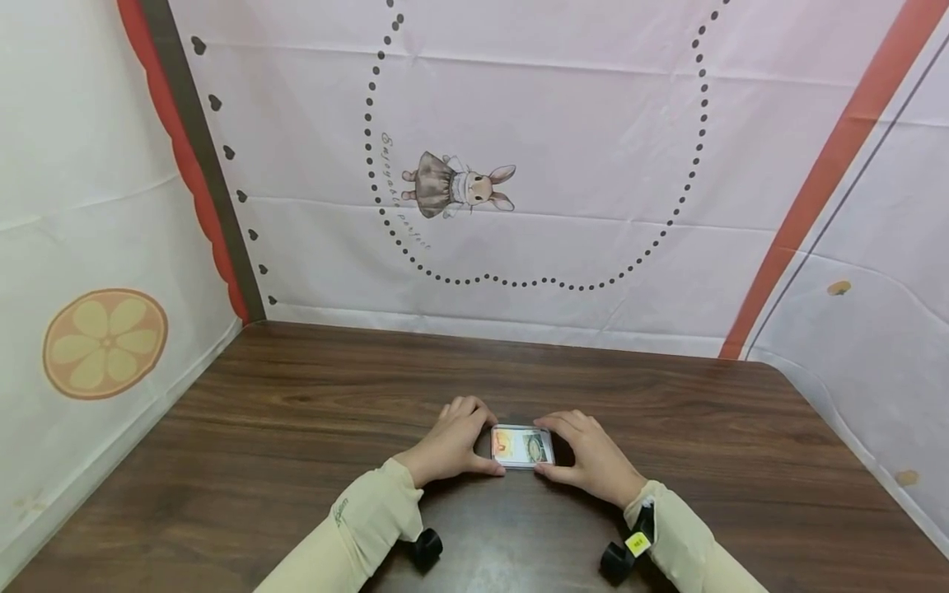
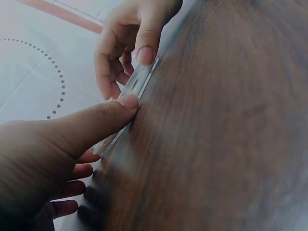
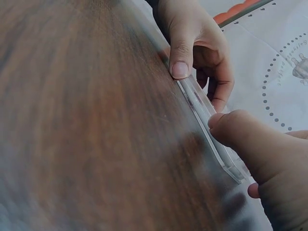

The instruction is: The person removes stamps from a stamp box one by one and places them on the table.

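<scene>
A small flat rectangular case of clear plastic, with orange and green pictures showing through it, lies near the middle of the dark wooden table. My left hand grips its left end between thumb and fingers. At the opposite end my right hand holds it the same way. In the left wrist view the transparent edge of the case shows between the two thumbs. The right wrist view shows its long near side low over the tabletop; whether it touches the wood I cannot tell.
The brown wood-grain table stretches out around the hands. A white printed cloth hangs behind it and at both sides, with a rabbit picture and an orange slice. Black straps with mounts sit at the wrists.
</scene>
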The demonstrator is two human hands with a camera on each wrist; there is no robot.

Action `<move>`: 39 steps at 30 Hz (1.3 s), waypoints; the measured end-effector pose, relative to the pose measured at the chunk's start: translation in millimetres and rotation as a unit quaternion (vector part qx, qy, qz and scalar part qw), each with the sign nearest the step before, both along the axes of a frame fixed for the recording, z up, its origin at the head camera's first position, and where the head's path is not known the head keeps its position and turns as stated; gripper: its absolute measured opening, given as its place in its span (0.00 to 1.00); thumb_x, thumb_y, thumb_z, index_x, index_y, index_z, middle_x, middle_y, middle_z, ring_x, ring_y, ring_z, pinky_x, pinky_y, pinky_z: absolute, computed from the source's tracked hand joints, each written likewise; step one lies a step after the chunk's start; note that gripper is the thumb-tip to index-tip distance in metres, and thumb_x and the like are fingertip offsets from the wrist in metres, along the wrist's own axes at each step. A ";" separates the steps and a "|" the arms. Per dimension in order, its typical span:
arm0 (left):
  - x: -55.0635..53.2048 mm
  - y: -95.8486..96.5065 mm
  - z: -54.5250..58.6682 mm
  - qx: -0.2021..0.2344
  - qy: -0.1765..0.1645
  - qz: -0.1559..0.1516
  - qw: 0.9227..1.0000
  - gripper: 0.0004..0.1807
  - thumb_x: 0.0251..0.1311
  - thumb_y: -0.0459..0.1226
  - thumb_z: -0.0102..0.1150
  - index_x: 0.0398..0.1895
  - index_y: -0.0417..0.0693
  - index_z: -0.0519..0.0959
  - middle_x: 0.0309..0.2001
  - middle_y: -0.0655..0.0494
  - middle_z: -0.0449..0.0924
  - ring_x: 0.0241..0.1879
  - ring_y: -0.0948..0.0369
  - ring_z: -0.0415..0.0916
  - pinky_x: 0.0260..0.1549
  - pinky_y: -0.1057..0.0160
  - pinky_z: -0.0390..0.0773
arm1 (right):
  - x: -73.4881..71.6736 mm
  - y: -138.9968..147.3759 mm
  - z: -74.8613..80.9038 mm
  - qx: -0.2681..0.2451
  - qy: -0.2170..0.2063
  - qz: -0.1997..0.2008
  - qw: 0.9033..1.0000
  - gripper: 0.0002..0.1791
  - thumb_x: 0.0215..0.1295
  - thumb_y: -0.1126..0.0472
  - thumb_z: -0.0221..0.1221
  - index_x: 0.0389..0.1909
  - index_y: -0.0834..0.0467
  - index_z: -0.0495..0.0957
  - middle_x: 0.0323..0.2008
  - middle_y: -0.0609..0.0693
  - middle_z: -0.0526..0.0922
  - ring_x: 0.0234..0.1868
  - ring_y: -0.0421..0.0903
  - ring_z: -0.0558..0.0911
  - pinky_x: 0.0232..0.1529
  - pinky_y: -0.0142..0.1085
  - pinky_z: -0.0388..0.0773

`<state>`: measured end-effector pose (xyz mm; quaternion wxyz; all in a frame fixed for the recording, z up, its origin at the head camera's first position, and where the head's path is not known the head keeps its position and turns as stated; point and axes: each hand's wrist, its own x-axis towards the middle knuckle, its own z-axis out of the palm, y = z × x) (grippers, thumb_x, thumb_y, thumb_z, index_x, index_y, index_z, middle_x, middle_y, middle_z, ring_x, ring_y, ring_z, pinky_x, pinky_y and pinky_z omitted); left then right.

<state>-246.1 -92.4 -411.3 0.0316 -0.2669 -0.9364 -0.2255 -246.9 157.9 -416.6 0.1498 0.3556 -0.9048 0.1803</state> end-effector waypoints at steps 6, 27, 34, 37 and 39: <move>-1.0 0.8 2.2 0.000 -0.001 -0.003 1.000 0.35 0.45 0.55 0.72 0.53 0.45 0.76 0.52 0.51 0.71 0.53 0.55 0.65 0.55 0.52 0.64 | -0.7 -0.1 0.5 -0.002 -0.016 -0.004 1.000 0.30 0.56 0.41 0.65 0.57 0.50 0.76 0.54 0.45 0.79 0.53 0.44 0.77 0.53 0.49 0.73; 2.2 -0.7 2.3 0.014 0.000 0.000 1.000 0.32 0.44 0.54 0.73 0.49 0.46 0.77 0.51 0.52 0.71 0.52 0.55 0.65 0.54 0.54 0.64 | -0.3 -1.7 -2.0 -0.033 -0.023 0.019 0.999 0.29 0.54 0.47 0.69 0.56 0.50 0.76 0.52 0.43 0.78 0.52 0.40 0.76 0.50 0.42 0.77; 2.9 -0.8 1.3 0.014 -0.005 0.004 1.000 0.33 0.45 0.55 0.73 0.50 0.47 0.77 0.51 0.53 0.71 0.53 0.55 0.64 0.55 0.54 0.64 | 1.2 -1.2 -1.7 -0.029 -0.034 0.012 0.999 0.29 0.56 0.46 0.68 0.56 0.54 0.77 0.52 0.46 0.77 0.52 0.43 0.75 0.50 0.42 0.77; 3.5 -1.1 1.4 0.014 -0.006 0.004 1.000 0.32 0.45 0.55 0.73 0.50 0.47 0.76 0.51 0.53 0.71 0.53 0.55 0.65 0.55 0.54 0.64 | 1.4 -1.2 -1.2 -0.025 -0.035 0.013 0.999 0.29 0.55 0.47 0.68 0.56 0.54 0.78 0.52 0.47 0.76 0.51 0.43 0.75 0.49 0.41 0.77; 3.4 -1.1 1.5 0.015 -0.005 0.004 1.000 0.32 0.45 0.55 0.73 0.50 0.47 0.76 0.51 0.53 0.71 0.53 0.55 0.65 0.55 0.53 0.64 | 1.5 -1.3 -0.7 -0.022 -0.034 0.016 0.999 0.29 0.54 0.47 0.69 0.56 0.55 0.78 0.51 0.47 0.76 0.51 0.43 0.74 0.49 0.41 0.77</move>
